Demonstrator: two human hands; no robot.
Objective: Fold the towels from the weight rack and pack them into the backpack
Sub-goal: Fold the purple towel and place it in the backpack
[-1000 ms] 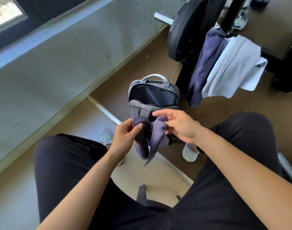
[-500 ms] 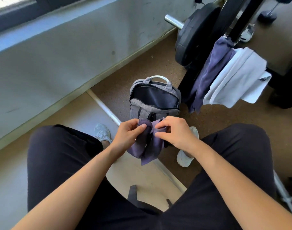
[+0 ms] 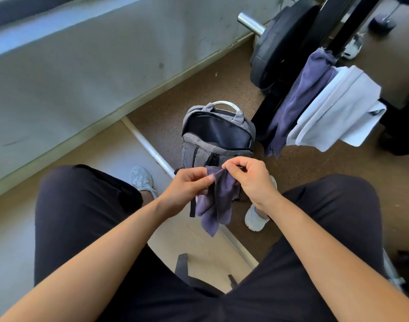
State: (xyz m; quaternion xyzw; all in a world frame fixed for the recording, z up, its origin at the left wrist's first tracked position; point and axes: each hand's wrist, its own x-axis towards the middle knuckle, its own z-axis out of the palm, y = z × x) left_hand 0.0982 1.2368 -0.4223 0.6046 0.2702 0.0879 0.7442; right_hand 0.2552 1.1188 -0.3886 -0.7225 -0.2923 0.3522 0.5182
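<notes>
A small purple towel hangs between my knees, pinched at its top edge by both hands. My left hand grips its left corner and my right hand pinches the right corner, close together. Just beyond them a grey backpack stands upright on the floor with its main compartment unzipped and dark inside. On the black weight rack at the upper right hang a second purple towel and a white towel, side by side.
Black weight plates on a steel bar sit behind the backpack by the grey wall. My legs in black trousers and white shoes flank the backpack. A pale strip runs across the floor.
My hands have come closer together and risen slightly, gathering the purple towel's top corners. The right hand went from spread fingers to a pinch. The view has tilted a little.
</notes>
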